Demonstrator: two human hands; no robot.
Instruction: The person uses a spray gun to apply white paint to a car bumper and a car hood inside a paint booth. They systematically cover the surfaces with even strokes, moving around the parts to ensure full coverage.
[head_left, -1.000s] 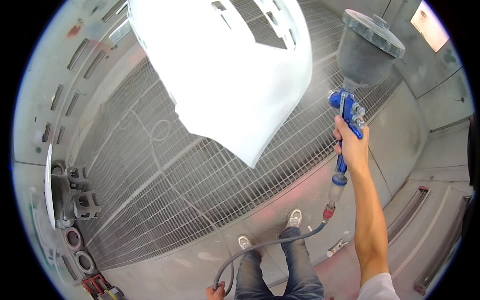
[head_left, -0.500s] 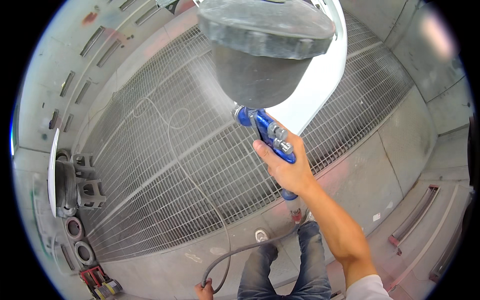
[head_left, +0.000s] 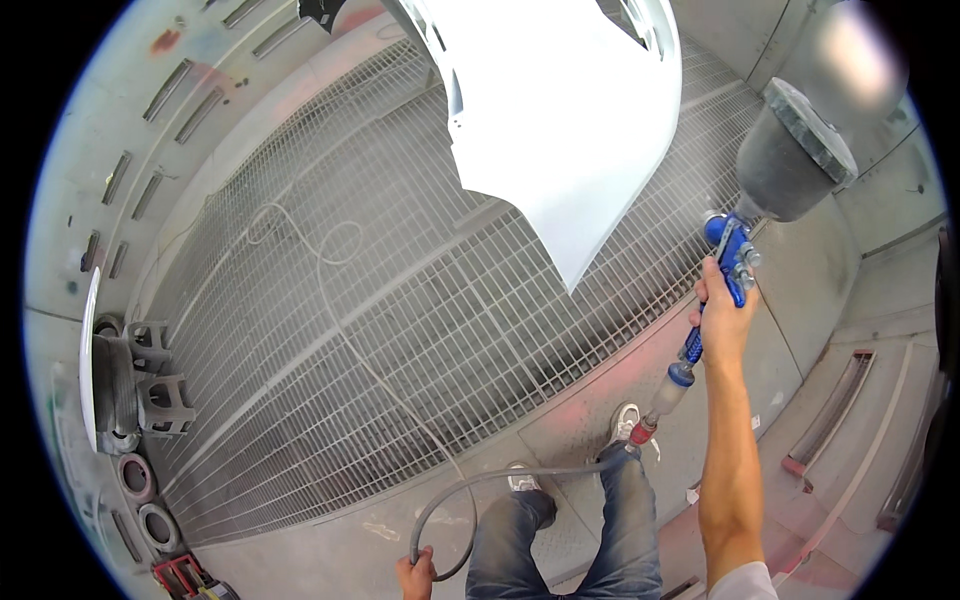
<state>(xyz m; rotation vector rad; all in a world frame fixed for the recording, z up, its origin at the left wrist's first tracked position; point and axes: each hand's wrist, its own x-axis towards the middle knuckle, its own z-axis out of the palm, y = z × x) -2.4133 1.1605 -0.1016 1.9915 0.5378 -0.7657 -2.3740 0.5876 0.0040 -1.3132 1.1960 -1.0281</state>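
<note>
Right of the panel (head_left: 560, 120), the spray gun (head_left: 730, 243) slants up-right, nozzle (head_left: 712, 220) leftward, fingers of the right hand (head_left: 728, 318) clamped on it; the left hand's (head_left: 415, 576) wrap the hose (head_left: 520, 472). A grate (head_left: 450, 335) lies beneath.

Below me spreads a grey metal grating (head_left: 300, 350), and a floor plate (head_left: 560, 425) stained pink runs along its near edge. On my left I see a pale wall (head_left: 62, 235) with dark slots (head_left: 167, 90) and a red smudge (head_left: 166, 41). Near its foot stand two grey stool-like stands (head_left: 165, 390) and a white curved panel (head_left: 89, 370), with two rings (head_left: 134, 460) and a red-framed object (head_left: 172, 574), partly cut off, nearer me. To my right lies a long rail (head_left: 832, 415), red at one end; above it, a blurred glow (head_left: 858, 55).
</note>
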